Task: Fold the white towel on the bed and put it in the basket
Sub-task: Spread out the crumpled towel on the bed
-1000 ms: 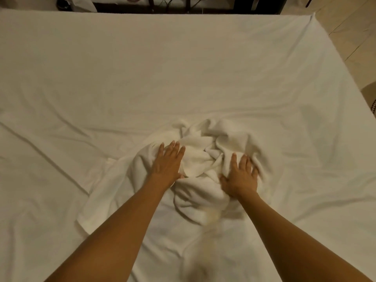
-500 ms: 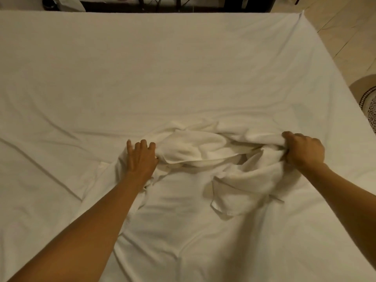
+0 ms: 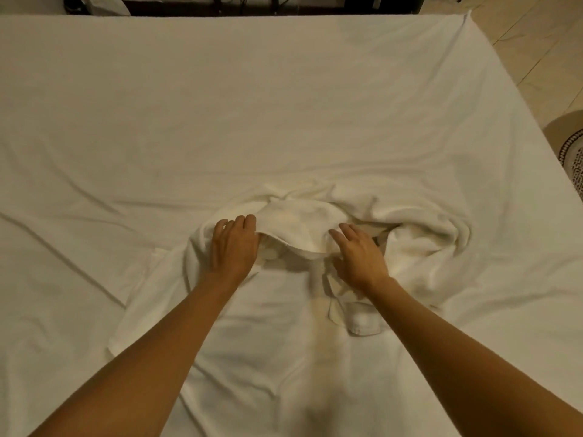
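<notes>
Fingers [image 3: 238, 223] of the left hand [image 3: 233, 247] were seen extended and laid flat on the towel [image 3: 303, 228], their tips just under or against the edge of a raised flap; whether anything was pinched there could not be told. Those of the right hand [image 3: 359, 257] were spread and loose, closed on nothing, hovering at or lightly touching the same flap. The towel was found bunched and rumpled on the near middle of the bed [image 3: 284, 105], one flat corner spread toward the near left and one hemmed corner lying near the right forearm. No fold had yet been made, so the step in hand was judged to be the spreading and straightening of the cloth, early in the task. For the next move, two corners or an edge would probably need to be found and gripped, then drawn apart until the cloth lay flat; white cloth on a white sheet was judged likely to make edges hard to pick out. At the right border a patterned round object [image 3: 572, 165] was partly seen on the floor [image 3: 536, 42]; it could be the basket, but this could not be confirmed. Counted: one towel, one bed, two hands, one partly seen round object.
</notes>
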Demonstrator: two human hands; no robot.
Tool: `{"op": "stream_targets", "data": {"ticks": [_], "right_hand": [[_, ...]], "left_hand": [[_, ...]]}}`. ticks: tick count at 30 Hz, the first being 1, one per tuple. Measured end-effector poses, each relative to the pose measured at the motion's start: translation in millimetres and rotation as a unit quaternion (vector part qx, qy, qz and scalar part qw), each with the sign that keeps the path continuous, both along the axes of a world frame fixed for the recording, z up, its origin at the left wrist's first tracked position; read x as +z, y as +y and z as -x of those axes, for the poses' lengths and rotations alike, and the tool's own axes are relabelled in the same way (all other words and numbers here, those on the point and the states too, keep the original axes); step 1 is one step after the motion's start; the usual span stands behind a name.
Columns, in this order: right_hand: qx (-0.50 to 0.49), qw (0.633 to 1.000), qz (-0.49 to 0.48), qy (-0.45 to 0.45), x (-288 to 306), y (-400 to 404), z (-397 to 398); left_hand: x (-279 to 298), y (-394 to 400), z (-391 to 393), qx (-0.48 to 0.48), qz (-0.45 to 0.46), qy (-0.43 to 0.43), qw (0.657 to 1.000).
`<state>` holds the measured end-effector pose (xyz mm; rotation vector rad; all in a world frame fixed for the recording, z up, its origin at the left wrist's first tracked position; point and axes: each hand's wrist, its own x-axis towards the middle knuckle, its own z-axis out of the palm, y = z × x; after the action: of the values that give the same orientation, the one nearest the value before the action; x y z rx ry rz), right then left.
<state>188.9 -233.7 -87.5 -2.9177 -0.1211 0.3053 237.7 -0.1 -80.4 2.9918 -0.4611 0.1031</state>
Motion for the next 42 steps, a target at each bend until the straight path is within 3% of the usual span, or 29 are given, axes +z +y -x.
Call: {"op": "stream_targets", "data": {"ticks": [4, 9, 13, 16, 19, 22, 24, 28, 35, 42], "right_hand": [[-0.023, 0.999, 0.026, 0.036, -16, -1, 0], [-0.068, 0.997, 0.029, -0.015, -15, 2, -14], [-0.084, 0.994, 0.066, -0.018, -8, -6, -16], [-0.083, 0.99, 0.111, -0.016, -4, -14, -15], [-0.077, 0.985, 0.15, -0.024, 0, -18, -10], [-0.089, 0.981, 0.146, -0.09, 6, -25, 0], [-0.083, 0.979, 0.127, -0.137, 14, -29, 6], [-0.045, 0.973, 0.105, -0.201, 36, -26, 11], [-0.121, 0.964, 0.052, -0.233, 69, -26, 25], [-0.214, 0.953, -0.022, -0.212, 118, -22, 41]], "left_hand": [[7, 11, 4, 0.023, 0.11, -0.008, 0.994], [29, 19, 16, 0.052, 0.219, 0.038, 0.974], [27, 45, 22, -0.007, 0.16, 0.01, 0.987], [33, 67, 23, 0.078, 0.162, -0.019, 0.983], [42, 87, 24, 0.156, 0.172, 0.006, 0.973], [45, 96, 32, 0.073, 0.102, 0.062, 0.99], [47, 97, 37, 0.04, 0.007, 0.102, 0.994], [52, 104, 42, 0.091, -0.068, 0.111, 0.987], [83, 98, 56, 0.205, 0.02, 0.026, 0.978], [115, 131, 89, 0.264, 0.111, 0.011, 0.958]]}}
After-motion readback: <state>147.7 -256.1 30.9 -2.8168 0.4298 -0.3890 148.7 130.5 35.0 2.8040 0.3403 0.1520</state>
